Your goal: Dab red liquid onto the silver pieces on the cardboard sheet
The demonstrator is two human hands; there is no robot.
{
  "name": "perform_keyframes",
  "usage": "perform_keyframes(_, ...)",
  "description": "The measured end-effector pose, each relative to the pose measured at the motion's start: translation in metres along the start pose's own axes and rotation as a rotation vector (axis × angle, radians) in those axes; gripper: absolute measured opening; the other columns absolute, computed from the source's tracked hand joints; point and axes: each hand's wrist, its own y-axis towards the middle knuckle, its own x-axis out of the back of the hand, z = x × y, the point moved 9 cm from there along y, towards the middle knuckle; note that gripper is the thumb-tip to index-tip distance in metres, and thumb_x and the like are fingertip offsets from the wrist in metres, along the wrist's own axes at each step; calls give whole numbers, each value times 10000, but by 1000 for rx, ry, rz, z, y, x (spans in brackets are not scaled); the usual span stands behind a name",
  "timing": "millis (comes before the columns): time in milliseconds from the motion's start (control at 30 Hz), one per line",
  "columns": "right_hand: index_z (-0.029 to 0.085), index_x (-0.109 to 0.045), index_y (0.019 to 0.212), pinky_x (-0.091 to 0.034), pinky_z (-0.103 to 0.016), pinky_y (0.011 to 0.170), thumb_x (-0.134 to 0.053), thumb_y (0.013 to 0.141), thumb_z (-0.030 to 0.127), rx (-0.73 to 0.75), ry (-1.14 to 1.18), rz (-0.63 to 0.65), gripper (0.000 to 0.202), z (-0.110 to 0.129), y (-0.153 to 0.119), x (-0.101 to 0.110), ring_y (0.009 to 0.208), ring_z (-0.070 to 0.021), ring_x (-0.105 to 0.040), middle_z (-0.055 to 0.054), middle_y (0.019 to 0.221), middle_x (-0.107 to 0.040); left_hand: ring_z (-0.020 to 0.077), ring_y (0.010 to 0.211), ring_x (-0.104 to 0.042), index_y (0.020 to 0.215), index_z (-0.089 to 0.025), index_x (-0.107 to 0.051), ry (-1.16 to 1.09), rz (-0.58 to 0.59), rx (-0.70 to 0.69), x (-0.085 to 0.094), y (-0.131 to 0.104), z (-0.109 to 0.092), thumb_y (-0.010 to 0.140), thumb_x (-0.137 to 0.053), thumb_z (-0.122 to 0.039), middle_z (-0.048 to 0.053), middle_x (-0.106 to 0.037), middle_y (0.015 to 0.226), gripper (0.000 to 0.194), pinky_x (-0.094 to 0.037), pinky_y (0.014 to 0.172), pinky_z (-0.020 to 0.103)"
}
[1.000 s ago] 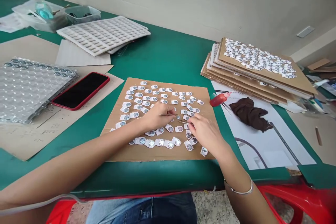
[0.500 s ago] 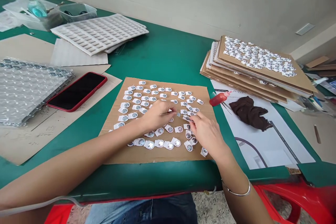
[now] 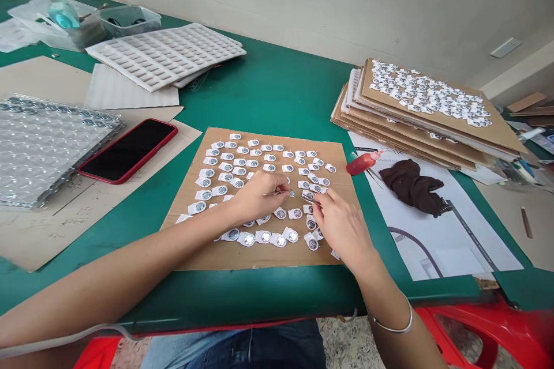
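A sheet of brown cardboard [image 3: 190, 253] lies in front of me, covered with several white tabs bearing round silver-and-dark badges [image 3: 246, 238]. Over its middle, my left hand [image 3: 259, 195] is closed on a thin pointed metal tool [image 3: 276, 192]. A small round piece [image 3: 291, 193] shows just right of that tool's tip; whether the tip touches it I cannot tell. To the right, my right hand [image 3: 341, 222] pinches slim metal tweezers [image 3: 307, 200], whose tips point left toward the small piece. Both hands partly cover the badges beneath them.
A red squeeze bottle [image 3: 362, 162] and a dark brown cloth [image 3: 413, 187] lie at the right. Behind them rises a stack of cardboard sheets [image 3: 433, 132]. At left are a red-cased phone [image 3: 128, 150], clear plastic trays [image 3: 38, 155] and white moulded trays [image 3: 168, 55].
My left hand has shifted slightly downward and left, and the small round piece appears a little lower. My right hand stays nearly in place, with its tweezers angled slightly differently.
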Motion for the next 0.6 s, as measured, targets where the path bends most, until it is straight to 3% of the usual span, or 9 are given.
perform_keyframes(233, 202, -620, 882, -202, -286, 480, -401, 918, 242, 67, -4, 21, 226, 12, -1, 0, 572, -128, -564, -43, 889, -622, 116, 606, -560, 703, -160, -666, -47, -11, 136, 2, -1, 11, 758, -579, -161, 4, -650, 660, 103, -403, 560, 253)
perform_keyframes(600, 205, -636, 935, -196, -284, 489, -447, 906, 251, -24, -1, -29, 196, 3, 2, 2, 559, -125, -550, -30, 921, -639, 110, 612, -564, 676, -164, -661, -141, -24, 197, 2, -4, 12, 729, -574, -180, 2, -651, 659, 104, -416, 558, 240)
